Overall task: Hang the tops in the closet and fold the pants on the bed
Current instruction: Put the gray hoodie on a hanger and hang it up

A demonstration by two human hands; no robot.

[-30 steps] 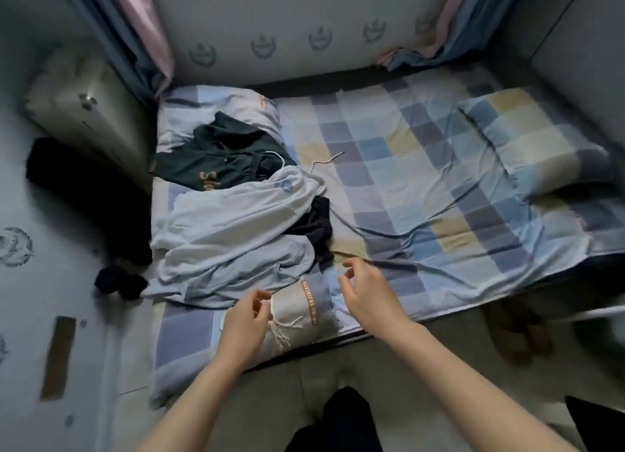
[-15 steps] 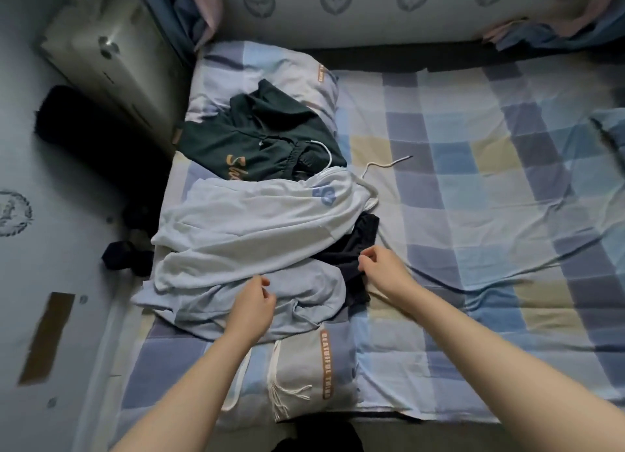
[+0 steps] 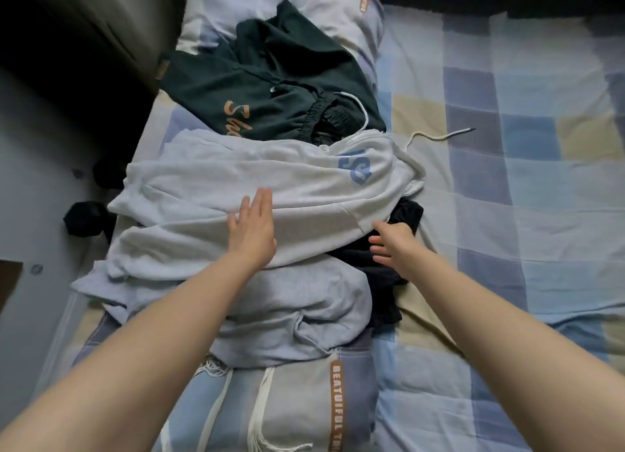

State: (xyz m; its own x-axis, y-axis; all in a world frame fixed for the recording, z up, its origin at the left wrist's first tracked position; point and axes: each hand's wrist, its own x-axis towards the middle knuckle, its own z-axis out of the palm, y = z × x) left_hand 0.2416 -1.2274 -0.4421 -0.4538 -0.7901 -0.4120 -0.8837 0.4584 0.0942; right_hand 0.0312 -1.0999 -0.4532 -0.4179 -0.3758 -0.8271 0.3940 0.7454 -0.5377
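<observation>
White sweatpants (image 3: 270,194) atop clothes pile on checked bed (image 3: 507,214). Left hand (image 3: 252,228) flat on them, fingers straight. Right hand (image 3: 392,245) just right, fingers spread over black garment (image 3: 382,275). Green top (image 3: 270,79) beyond.

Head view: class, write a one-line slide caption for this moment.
Left hand rests flat on the pale grey top while the right hand reaches the black garment beside it.

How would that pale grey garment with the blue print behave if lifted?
The pale grey garment would probably flop and sag, since it lies in soft wrinkles. Its drawstring would likely dangle. It may drag the black garment tucked under its edge.
</observation>
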